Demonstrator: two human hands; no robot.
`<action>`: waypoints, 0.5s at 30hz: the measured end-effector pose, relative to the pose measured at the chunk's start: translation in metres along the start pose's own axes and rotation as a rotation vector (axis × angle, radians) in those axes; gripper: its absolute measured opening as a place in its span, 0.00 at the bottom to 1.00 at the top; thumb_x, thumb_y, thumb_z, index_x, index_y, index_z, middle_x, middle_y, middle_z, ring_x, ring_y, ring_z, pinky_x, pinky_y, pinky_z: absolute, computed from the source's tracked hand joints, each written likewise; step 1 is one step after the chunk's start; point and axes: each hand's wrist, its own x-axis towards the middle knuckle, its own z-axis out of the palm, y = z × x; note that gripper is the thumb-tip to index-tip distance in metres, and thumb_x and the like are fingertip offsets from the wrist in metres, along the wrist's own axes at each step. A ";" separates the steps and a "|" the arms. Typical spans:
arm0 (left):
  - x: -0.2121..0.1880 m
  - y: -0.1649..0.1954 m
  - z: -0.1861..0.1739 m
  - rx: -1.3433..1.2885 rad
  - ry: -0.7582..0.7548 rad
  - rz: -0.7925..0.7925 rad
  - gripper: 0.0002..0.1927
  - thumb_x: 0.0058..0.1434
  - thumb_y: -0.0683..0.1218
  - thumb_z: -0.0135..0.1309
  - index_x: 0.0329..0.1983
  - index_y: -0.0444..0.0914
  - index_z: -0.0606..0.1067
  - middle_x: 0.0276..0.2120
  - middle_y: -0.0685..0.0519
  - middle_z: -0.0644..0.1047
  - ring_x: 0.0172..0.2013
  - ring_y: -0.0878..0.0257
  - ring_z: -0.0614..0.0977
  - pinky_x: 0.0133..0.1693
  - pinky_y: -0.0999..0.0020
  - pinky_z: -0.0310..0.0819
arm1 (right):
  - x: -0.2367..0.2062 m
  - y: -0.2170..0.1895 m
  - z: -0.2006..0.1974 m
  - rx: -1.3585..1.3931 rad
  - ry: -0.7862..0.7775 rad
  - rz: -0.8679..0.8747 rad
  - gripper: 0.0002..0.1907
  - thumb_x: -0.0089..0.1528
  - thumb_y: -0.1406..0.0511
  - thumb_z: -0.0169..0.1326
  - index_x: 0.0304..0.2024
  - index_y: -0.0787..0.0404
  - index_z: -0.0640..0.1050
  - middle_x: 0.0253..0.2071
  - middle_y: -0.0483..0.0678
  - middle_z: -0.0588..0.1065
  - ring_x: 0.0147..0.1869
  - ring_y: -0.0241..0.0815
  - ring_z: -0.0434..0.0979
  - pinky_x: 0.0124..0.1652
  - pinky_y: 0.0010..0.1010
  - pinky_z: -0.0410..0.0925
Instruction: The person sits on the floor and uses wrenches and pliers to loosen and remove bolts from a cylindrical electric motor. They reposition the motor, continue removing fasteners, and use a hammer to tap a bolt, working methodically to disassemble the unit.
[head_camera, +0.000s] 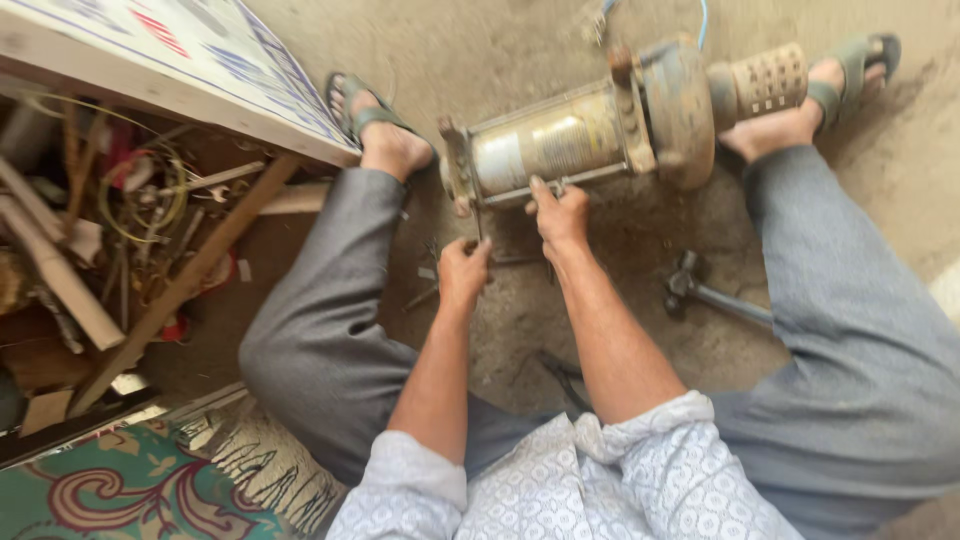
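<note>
Gripping a thin tool at the pump, the right hand is risking a slip toward the left hand, which is holding the tool's lower end.

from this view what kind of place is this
Probably an informal repair workshop, worked on the ground. A rusty cylindrical pump motor lies on a bare dirt floor, a hammer rests beside it, and scrap wood and wires are piled under a bench at the left.

tool mostly hidden in left hand, hammer handle behind knee
</note>
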 end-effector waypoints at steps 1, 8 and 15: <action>0.001 0.003 -0.008 0.030 0.008 0.002 0.18 0.58 0.50 0.61 0.45 0.32 0.81 0.27 0.48 0.82 0.24 0.62 0.82 0.28 0.65 0.76 | 0.000 -0.003 0.001 -0.027 0.004 0.002 0.11 0.62 0.62 0.63 0.28 0.62 0.80 0.22 0.44 0.77 0.24 0.32 0.71 0.27 0.29 0.64; 0.018 0.019 -0.029 -0.199 0.075 0.138 0.16 0.56 0.43 0.59 0.44 0.29 0.84 0.28 0.47 0.82 0.27 0.63 0.82 0.31 0.67 0.75 | -0.006 -0.009 -0.003 -0.046 0.021 0.095 0.18 0.63 0.58 0.63 0.24 0.64 0.79 0.20 0.46 0.74 0.21 0.34 0.64 0.23 0.31 0.57; 0.004 -0.002 0.001 0.051 0.322 0.361 0.15 0.61 0.50 0.57 0.43 0.35 0.82 0.30 0.42 0.83 0.31 0.50 0.85 0.36 0.56 0.77 | -0.003 -0.022 -0.009 -0.082 0.014 0.017 0.20 0.61 0.56 0.66 0.24 0.64 0.78 0.21 0.45 0.76 0.22 0.35 0.72 0.24 0.29 0.65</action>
